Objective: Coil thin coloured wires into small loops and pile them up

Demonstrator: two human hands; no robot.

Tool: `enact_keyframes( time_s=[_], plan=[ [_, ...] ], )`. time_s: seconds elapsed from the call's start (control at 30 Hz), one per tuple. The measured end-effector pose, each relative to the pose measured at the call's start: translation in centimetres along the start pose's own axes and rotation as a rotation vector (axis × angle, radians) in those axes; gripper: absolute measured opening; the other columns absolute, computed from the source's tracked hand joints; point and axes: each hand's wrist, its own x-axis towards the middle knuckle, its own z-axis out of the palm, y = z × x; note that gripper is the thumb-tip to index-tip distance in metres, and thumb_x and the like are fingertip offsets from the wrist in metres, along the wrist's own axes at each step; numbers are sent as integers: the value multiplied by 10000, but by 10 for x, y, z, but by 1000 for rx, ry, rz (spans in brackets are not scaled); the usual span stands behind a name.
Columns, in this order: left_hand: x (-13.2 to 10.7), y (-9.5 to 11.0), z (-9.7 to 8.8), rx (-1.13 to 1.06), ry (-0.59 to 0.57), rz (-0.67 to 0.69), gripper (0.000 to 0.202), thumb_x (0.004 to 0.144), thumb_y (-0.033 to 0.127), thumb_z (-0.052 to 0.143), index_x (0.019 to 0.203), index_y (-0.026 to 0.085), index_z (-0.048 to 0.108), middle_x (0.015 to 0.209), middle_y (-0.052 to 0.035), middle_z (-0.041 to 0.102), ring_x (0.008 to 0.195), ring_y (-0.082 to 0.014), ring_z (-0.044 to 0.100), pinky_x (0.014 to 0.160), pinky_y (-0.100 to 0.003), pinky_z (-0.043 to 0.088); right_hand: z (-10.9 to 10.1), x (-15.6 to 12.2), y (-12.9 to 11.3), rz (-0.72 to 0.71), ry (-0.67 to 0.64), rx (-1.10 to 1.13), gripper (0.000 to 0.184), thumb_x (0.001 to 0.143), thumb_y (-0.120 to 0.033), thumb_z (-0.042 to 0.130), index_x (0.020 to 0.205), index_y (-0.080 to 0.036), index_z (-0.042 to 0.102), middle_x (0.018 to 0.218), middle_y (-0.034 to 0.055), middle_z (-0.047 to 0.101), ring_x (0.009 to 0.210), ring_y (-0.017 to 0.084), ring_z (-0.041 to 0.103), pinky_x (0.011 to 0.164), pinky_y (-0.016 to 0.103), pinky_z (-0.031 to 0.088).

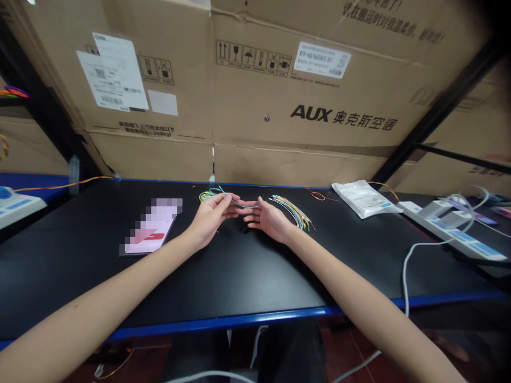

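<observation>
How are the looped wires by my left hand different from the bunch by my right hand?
The looped wires curl into a loop, while the straight bundle lies fanned out in straight lengths. The looped wires look few; the straight bundle holds many strands. A strand from the looped wires is pinched by the left hand; the straight bundle rests on the table beside the right hand. Both are thin, multicoloured wires.

The black table (247, 276) lies bare in front of both forearms. A pink card (149, 231) sits left; loose coloured wires (293, 211), a white bag (365, 198) and power strips (451, 229) crowd the right.
</observation>
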Motion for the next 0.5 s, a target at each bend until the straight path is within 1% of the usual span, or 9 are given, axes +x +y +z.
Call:
enact_keyframes(
  time_s=[0.23,0.4,0.5],
  plan=[
    [1,-4,-2,55,-18,-29,264,830,416,631,866,154,649,825,-34,673,652,-112,624,682,-272,506,-1,0,0,15,-19,9,461,992,-452,294,991,-175,662,857,58,678,734,131,605,677,259,465],
    [1,-2,-2,52,-26,-55,273,835,424,623,864,154,652,843,-45,673,681,-125,633,670,-265,505,-1,0,-1,18,-14,24,473,992,-462,286,972,-177,663,836,51,671,729,130,608,670,252,466],
    [-1,-1,-1,31,-82,-96,299,850,449,596,882,156,650,894,-60,682,710,-138,646,680,-274,507,-2,2,1,14,-2,13,481,992,-467,277,938,-179,659,849,56,674,724,130,608,670,253,466]
  ],
)
